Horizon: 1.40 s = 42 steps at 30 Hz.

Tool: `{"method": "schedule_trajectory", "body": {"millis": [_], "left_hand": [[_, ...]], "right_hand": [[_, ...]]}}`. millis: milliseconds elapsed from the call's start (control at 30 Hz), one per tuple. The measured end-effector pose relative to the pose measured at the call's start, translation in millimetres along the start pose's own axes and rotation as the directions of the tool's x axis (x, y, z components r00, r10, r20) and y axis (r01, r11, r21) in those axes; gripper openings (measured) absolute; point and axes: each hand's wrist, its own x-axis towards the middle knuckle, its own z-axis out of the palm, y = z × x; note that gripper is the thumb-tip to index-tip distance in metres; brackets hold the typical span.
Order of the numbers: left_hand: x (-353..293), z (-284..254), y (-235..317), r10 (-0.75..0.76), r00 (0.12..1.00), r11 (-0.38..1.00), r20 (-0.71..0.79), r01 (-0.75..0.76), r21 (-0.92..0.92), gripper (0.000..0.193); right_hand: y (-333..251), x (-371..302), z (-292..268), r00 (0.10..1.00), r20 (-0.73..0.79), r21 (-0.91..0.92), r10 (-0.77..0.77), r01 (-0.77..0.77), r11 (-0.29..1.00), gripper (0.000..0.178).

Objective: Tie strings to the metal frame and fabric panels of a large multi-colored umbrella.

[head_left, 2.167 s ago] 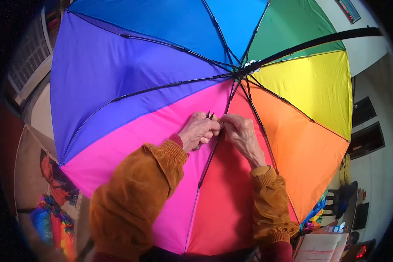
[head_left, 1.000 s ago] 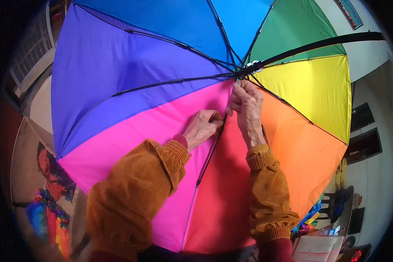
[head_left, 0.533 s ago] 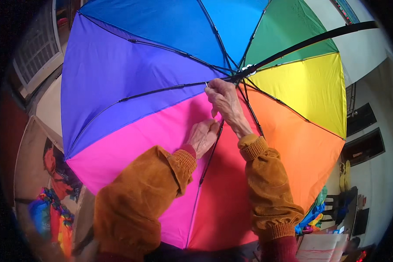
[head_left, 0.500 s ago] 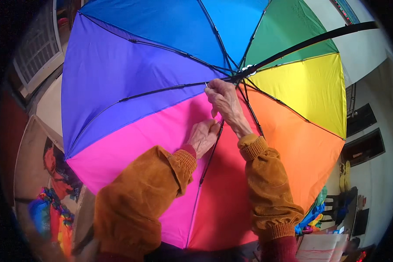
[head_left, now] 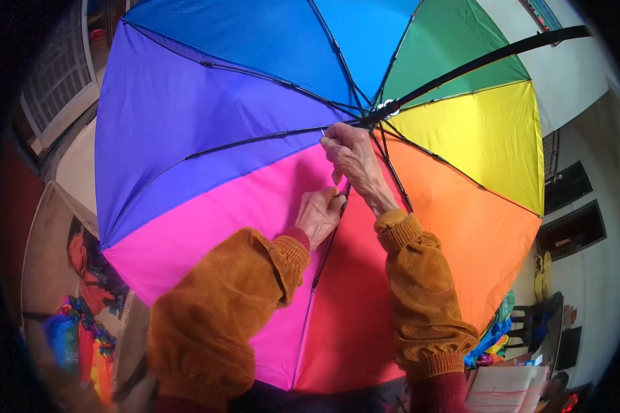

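Observation:
An opened rainbow umbrella (head_left: 234, 199) fills the middle of the view, its inner side and black ribs facing me. My right hand (head_left: 353, 160) is closed in a pinch just below the hub, over the pink panel. From its fingertips juts a thin, bright sliver that looks like a needle (head_left: 323, 133). Lower and to the left, my left hand (head_left: 318, 215) pinches at the black rib (head_left: 334, 241) on the seam between the pink and red panels. Its fingers cover the exact spot they grip.
The umbrella's black shaft (head_left: 489, 63) slants from the hub to the upper right. Bundles of rainbow cloth (head_left: 83, 344) lie at lower left, and more colourful fabric (head_left: 492, 341) sits at right. A pale box-like surface (head_left: 506, 389) stands at lower right.
The umbrella and its shaft have shifted very slightly up and left in view. Both hands keep nearly the same pinching poses.

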Motion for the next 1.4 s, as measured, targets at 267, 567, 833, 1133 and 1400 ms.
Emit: {"method": "schedule_trajectory", "body": {"millis": [267,567,833,1133,1400], "left_hand": [[6,9,-9,0.001,0.999,0.992,-0.032,-0.005,-0.128,0.013],[11,11,-17,0.133,0.99,0.987,-0.047,-0.136,-0.082,0.012],[-15,0,24,0.056,0.994,0.997,0.099,-0.05,-0.062,0.017],[-33,0,96,-0.114,0.99,0.877,0.087,0.142,-0.459,0.02],[-31,-11,106,-0.262,0.746,0.725,0.612,0.571,-0.386,0.015]], "right_hand": [[11,3,2,0.996,-0.02,-0.061,-0.083,0.082,0.995,0.017],[1,-3,1,0.997,-0.037,-0.051,-0.074,0.072,0.996,0.016],[-20,-34,-18,0.993,-0.118,0.219,-0.008,0.034,0.975,0.017],[8,-111,-67,0.961,-0.208,0.668,0.182,0.004,0.744,0.013],[19,-130,-73,0.97,-0.183,0.742,0.157,0.032,0.67,0.011]]}}
